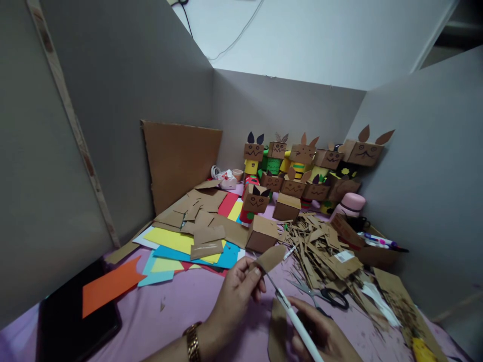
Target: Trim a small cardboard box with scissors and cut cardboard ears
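Note:
My left hand [241, 284], with a gold bracelet at the wrist, pinches a leaf-shaped piece of brown cardboard [272, 258] near its lower left end. In my right hand [320, 329] is a white-handled cutting tool [298, 322], its blades reaching up to the cardboard piece beside my left fingertips. Below, another rounded cardboard piece [278, 332] lies on the pink cloth, partly behind my right hand.
Black-handled scissors [334, 297] and a heap of cardboard scraps [317, 246] lie at right. Coloured paper [169, 240] and cardboard pieces [207, 234] spread at left, near a black tablet-like object [75, 327]. Several box-headed figures [298, 153] stand behind. Grey panels surround the table.

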`<state>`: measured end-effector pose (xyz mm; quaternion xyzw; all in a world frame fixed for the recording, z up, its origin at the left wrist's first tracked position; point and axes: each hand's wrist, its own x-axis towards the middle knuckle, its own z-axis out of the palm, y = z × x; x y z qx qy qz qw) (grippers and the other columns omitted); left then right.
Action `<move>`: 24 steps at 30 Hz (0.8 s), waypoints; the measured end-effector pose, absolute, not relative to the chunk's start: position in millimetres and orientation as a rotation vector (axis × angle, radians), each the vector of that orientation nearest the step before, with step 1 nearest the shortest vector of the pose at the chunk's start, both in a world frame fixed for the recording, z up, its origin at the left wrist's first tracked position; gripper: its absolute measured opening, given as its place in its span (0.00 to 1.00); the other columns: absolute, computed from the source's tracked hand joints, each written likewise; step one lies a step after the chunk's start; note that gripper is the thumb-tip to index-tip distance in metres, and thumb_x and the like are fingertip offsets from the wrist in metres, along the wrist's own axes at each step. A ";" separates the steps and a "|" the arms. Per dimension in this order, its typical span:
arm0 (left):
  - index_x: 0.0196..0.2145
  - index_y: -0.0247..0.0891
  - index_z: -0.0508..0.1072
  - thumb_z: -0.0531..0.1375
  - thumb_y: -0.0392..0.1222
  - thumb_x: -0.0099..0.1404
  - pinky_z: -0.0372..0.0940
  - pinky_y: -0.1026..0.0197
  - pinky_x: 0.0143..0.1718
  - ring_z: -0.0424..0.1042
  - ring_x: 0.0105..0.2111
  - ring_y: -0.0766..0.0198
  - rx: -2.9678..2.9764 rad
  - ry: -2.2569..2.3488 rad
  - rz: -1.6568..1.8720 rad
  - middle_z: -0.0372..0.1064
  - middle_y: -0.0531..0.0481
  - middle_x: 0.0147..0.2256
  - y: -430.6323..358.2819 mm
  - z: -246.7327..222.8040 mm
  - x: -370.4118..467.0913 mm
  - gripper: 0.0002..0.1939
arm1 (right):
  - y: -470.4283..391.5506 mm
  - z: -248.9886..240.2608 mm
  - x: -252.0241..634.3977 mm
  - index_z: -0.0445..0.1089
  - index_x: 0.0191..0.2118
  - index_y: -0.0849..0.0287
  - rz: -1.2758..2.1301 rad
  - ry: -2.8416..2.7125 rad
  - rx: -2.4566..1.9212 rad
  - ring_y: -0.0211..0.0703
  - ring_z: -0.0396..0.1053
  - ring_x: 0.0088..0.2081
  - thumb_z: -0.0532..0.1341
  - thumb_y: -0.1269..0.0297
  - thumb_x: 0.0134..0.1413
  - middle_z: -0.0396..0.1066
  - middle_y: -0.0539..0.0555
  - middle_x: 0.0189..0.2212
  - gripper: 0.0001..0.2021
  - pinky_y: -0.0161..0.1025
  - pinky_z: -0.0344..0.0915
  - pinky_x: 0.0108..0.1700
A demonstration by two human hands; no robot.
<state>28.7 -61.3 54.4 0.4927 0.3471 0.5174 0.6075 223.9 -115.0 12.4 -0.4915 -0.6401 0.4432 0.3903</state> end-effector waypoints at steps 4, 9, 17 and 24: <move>0.27 0.38 0.64 0.58 0.47 0.60 0.53 0.66 0.22 0.58 0.17 0.71 1.125 0.801 1.191 0.64 0.58 0.19 -61.6 56.1 29.1 0.11 | -115.0 9.7 226.1 0.70 0.52 0.52 1.153 -1.652 -1.245 0.44 0.66 0.26 0.65 0.48 0.44 0.72 0.54 0.29 0.28 0.39 0.66 0.31; 0.26 0.38 0.64 0.59 0.47 0.59 0.54 0.66 0.23 0.60 0.18 0.70 1.104 0.782 1.199 0.64 0.57 0.19 -62.4 57.2 29.2 0.11 | -115.9 13.7 226.6 0.69 0.53 0.53 1.179 -1.627 -1.228 0.46 0.68 0.27 0.65 0.48 0.44 0.73 0.56 0.30 0.29 0.40 0.67 0.31; 0.28 0.38 0.64 0.60 0.49 0.59 0.54 0.67 0.23 0.62 0.19 0.71 1.041 0.737 1.168 0.68 0.55 0.21 -60.7 53.5 31.5 0.13 | -117.7 16.9 225.5 0.70 0.54 0.56 1.171 -1.632 -1.237 0.54 0.73 0.34 0.65 0.49 0.45 0.77 0.59 0.32 0.29 0.45 0.69 0.40; 0.27 0.39 0.64 0.61 0.50 0.58 0.55 0.67 0.23 0.63 0.18 0.71 1.010 0.708 1.157 0.69 0.55 0.20 -59.3 52.0 31.9 0.14 | -115.7 14.3 229.6 0.69 0.54 0.59 1.076 -1.691 -1.263 0.57 0.73 0.39 0.65 0.51 0.46 0.77 0.61 0.37 0.29 0.46 0.68 0.44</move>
